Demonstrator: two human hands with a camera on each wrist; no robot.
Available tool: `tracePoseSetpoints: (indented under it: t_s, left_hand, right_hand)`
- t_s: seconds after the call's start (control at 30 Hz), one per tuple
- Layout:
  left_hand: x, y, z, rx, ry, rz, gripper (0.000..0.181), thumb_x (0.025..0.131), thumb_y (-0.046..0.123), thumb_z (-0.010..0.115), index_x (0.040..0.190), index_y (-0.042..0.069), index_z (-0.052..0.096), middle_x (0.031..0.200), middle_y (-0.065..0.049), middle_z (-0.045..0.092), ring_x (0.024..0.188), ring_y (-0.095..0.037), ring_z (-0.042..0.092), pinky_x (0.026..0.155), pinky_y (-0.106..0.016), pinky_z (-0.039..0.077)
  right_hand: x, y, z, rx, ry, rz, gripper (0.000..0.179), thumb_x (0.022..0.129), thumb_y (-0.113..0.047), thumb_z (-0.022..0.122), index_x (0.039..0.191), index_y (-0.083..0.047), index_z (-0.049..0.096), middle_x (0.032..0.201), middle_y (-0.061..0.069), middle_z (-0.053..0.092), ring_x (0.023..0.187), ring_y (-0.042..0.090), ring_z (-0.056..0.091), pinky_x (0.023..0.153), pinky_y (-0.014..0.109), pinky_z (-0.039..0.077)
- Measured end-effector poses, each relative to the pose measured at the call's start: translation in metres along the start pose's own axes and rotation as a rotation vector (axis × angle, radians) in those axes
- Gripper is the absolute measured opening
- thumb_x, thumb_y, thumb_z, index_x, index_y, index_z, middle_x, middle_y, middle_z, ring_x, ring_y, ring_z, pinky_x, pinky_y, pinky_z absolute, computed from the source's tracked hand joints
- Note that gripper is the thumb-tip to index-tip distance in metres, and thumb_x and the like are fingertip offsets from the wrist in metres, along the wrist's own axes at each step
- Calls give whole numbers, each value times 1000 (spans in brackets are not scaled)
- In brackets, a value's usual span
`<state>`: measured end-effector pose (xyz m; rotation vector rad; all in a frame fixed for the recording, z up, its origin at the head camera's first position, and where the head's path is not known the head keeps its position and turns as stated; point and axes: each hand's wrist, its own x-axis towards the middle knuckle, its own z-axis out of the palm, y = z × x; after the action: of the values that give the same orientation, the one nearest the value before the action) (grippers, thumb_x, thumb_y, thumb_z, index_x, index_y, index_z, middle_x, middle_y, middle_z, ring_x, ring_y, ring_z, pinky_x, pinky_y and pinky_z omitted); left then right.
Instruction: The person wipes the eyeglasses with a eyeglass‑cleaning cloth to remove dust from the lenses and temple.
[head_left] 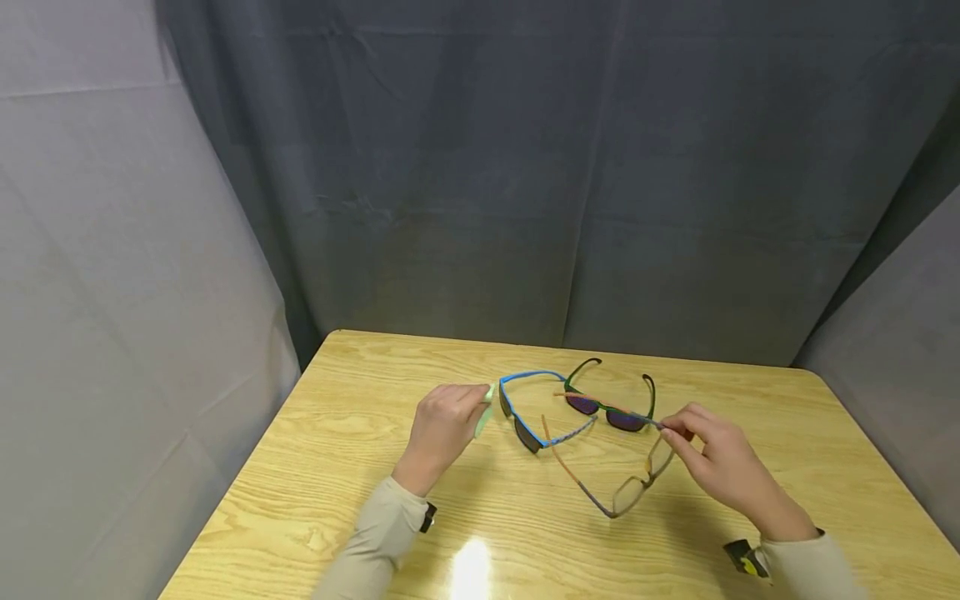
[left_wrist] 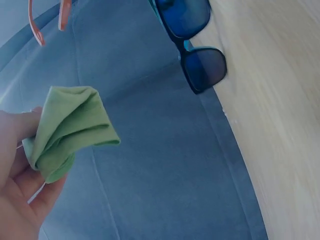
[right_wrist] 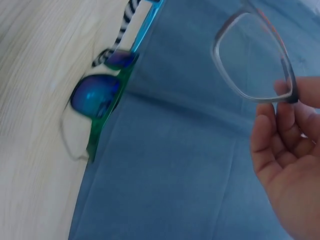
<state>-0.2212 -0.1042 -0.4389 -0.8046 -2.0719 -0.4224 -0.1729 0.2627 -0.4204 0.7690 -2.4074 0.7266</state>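
Note:
A folded light green cloth (left_wrist: 75, 127) is pinched between the thumb and fingers of my left hand (head_left: 447, 421), above the table's left-middle part. My right hand (head_left: 716, 458) pinches a pair of clear-lens eyeglasses (head_left: 628, 496) by the corner where one temple meets the frame. Those glasses hang in the air with both orange-tipped temples spread toward the left. In the right wrist view, one clear lens (right_wrist: 252, 60) shows just above the fingertips. The cloth and the eyeglasses are apart.
Blue-framed sunglasses (head_left: 528, 433) with dark lenses lie unfolded on the wooden table (head_left: 360, 375), one temple zebra-striped. Beside them on the right are green-framed sunglasses (head_left: 625, 419) with purple-blue lenses. A dark grey curtain (head_left: 450, 183) stands behind the table, with pale cloth walls (head_left: 112, 250) at both sides.

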Motion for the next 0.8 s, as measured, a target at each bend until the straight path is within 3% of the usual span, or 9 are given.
tracePoseSetpoints:
  t_s: [0.3, 0.43, 0.63, 0.8]
  left_hand:
    - [-11, -6, -5, -32, -105, -85, 24, 79, 10, 76, 103, 7, 71, 94, -2, 72, 82, -16, 68, 73, -30, 55]
    - [-14, -7, -5, -30, -110, -90, 25, 80, 9, 76, 103, 5, 70, 92, -3, 72, 80, -17, 68, 71, -30, 55]
    - [-16, -8, -5, -35, -103, -85, 27, 79, 7, 76, 105, 3, 70, 91, -5, 71, 79, -18, 68, 69, -30, 55]
    - [-16, -10, -4, -43, -118, -85, 27, 81, 7, 74, 107, 3, 69, 92, -5, 71, 80, -18, 68, 71, -30, 55]
  right_hand:
    - [-10, 28, -21, -101, 42, 169, 6, 89, -4, 64, 92, -6, 68, 81, -5, 58, 66, -1, 48, 51, 24, 41]
    - [-16, 44, -29, -131, 48, 275, 8, 90, -8, 62, 95, -4, 68, 82, 2, 62, 71, 5, 54, 54, 26, 45]
    - [-27, 70, -39, -162, 29, 430, 19, 95, -14, 57, 99, 2, 66, 84, 12, 63, 74, 28, 58, 54, 31, 44]
    - [-36, 91, -44, -152, 0, 574, 31, 98, -22, 51, 105, 5, 64, 86, 15, 63, 72, 24, 54, 57, 34, 40]
